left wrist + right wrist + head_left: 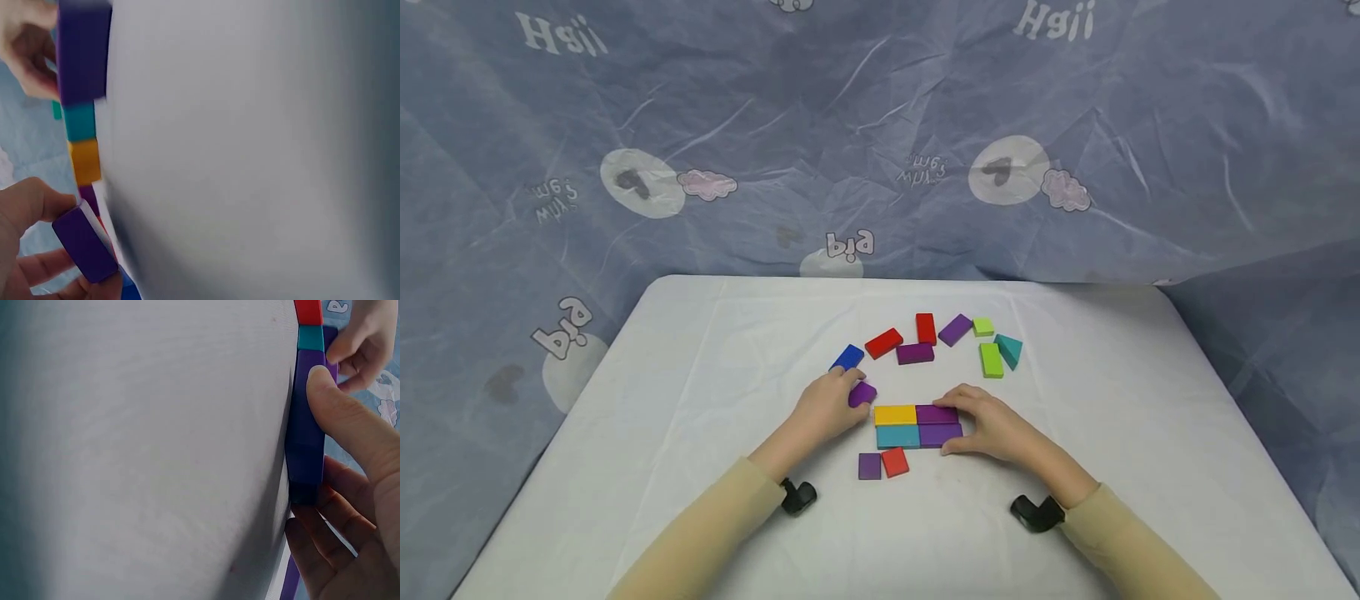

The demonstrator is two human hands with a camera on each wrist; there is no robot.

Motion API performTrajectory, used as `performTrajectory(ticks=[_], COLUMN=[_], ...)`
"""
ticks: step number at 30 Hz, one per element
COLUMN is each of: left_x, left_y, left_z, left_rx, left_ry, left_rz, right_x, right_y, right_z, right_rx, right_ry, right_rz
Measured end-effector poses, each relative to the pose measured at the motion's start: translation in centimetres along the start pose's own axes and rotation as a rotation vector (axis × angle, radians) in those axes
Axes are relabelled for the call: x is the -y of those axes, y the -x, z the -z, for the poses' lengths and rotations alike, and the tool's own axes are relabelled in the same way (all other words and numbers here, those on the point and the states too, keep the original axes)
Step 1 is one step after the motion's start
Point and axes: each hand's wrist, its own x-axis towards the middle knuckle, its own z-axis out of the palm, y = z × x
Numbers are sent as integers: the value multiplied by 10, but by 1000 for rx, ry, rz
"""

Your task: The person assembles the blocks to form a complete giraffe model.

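Observation:
My left hand [826,408] pinches a purple block [85,242] between thumb and fingers, just left of a two-row group of blocks. That group has a yellow block [895,415] and a purple block [936,414] at the back, with a teal block [898,437] and another purple block [940,436] in front, side by side. My right hand [996,427] grips the group's right end. Its thumb presses the front purple block in the right wrist view, and its fingers reach round the end and far side.
A purple square block [869,467] and a red one [895,462] lie in front of the group. Behind it are a blue block [847,357], red blocks [883,343], purple blocks [915,354], green blocks [991,361] and a teal triangular block [1009,351] on the white table [737,350].

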Motion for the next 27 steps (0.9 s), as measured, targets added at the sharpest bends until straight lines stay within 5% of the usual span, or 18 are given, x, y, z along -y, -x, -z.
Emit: performTrajectory(ticks=[8, 16, 27], left_x=[-1, 22, 23], left_y=[37, 45, 51], left_z=[2, 16, 8], left_rx=[108, 335, 323], left_ry=[28, 199, 222], left_rz=[-27, -141, -199], right_x=[0, 1, 0], right_y=[-1, 0, 1], right_z=[1, 1, 0], right_rx=[-4, -3, -2], right_ry=[0, -2, -14], right_rz=[12, -6, -6])
